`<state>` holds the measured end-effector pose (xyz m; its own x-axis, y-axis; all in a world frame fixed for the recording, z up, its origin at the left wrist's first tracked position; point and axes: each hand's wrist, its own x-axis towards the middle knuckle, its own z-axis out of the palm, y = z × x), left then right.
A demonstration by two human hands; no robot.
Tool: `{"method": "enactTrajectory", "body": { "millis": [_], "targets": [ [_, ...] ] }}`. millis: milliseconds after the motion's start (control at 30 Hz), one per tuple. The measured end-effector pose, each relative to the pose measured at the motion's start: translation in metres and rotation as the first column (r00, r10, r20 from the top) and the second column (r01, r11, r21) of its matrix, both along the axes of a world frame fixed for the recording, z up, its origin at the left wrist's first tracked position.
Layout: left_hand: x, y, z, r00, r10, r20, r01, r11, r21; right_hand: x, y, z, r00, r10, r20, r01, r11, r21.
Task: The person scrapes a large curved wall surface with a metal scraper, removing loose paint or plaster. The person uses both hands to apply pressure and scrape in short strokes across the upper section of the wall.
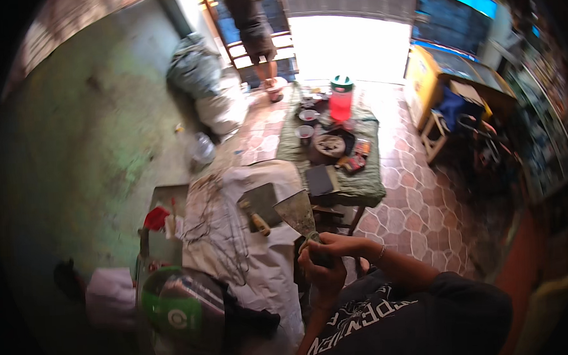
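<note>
A wide-bladed putty knife [296, 212] is held up in front of my chest, its metal blade stained and pointing away from me. My left hand [322, 273] wraps around its handle from below. My right hand [335, 246] grips the handle's upper part near the blade, a bracelet on that wrist. Both hands hide much of the handle. Beyond the blade, a pale cloth [268, 248] covers a surface, bearing a dark flat sheet [264, 202] and a small tool with a wooden handle [260, 224].
A table [362, 191] under green cloth holds a red jug [341, 102], cups [305, 133], a dark square sheet [320, 180] and packets [355, 162]. A green helmet [177, 301] sits at lower left. Stuffed sacks [195, 69] lean against the wall. Another person [252, 22] stands by the doorway.
</note>
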<state>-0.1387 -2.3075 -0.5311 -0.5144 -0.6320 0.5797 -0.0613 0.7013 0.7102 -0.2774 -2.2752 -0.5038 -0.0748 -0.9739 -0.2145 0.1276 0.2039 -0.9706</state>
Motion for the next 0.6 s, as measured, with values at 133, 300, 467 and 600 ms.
{"method": "enactTrajectory", "body": {
  "millis": [133, 300, 467, 600],
  "targets": [
    [-0.019, 0.051, -0.006, 0.916, -0.395, 0.065, 0.397, 0.918, -0.013, 0.013, 0.097, -0.002, 0.789, -0.564, 0.242, 0.580, 0.814, 0.004],
    [-0.035, 0.114, 0.003, 0.633, -0.770, 0.080, 0.735, 0.630, 0.251, 0.025, 0.233, -0.006, 0.233, -0.942, -0.242, 0.972, 0.234, 0.025],
    [-0.069, 0.192, 0.023, 0.276, -0.895, 0.349, 0.874, 0.385, 0.296, 0.074, 0.367, -0.025, -0.067, -0.866, -0.496, 0.996, -0.091, 0.024],
    [-0.092, 0.313, 0.042, 0.007, -0.879, 0.478, 1.000, 0.011, 0.005, 0.141, 0.474, -0.056, -0.262, -0.848, -0.461, 0.959, -0.281, -0.029]
  ]
}}
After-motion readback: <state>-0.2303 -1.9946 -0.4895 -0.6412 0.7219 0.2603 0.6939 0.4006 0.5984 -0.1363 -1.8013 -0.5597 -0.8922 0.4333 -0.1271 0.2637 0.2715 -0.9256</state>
